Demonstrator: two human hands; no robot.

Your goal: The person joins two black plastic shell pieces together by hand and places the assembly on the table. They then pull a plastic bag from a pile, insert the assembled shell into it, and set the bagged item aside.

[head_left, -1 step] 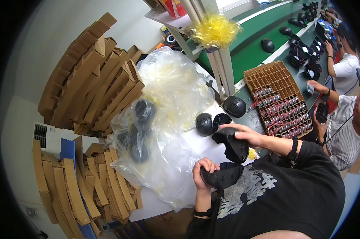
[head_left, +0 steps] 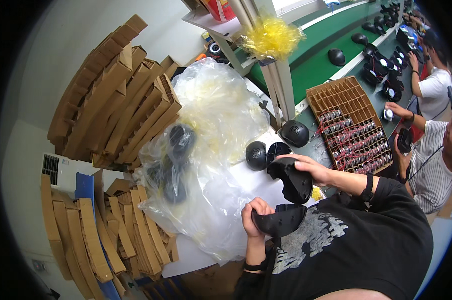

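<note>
My left hand [head_left: 256, 214] grips a black curved plastic shell [head_left: 280, 220], held close to my chest. My right hand [head_left: 308, 169] holds a second black shell [head_left: 292, 181] just above it, the two pieces almost touching. Both are over a white tabletop [head_left: 246, 181]. Two round black housings [head_left: 256, 155] lie on the table just beyond my right hand, and a third black dome [head_left: 294, 133] sits further right.
A big clear plastic bag [head_left: 206, 150] with black parts inside covers the table's left. Stacked cardboard dividers [head_left: 116, 100] stand behind and below it. A cardboard grid tray [head_left: 353, 127] of small wired parts lies to the right. Other people [head_left: 436, 145] work along a green conveyor [head_left: 326, 60].
</note>
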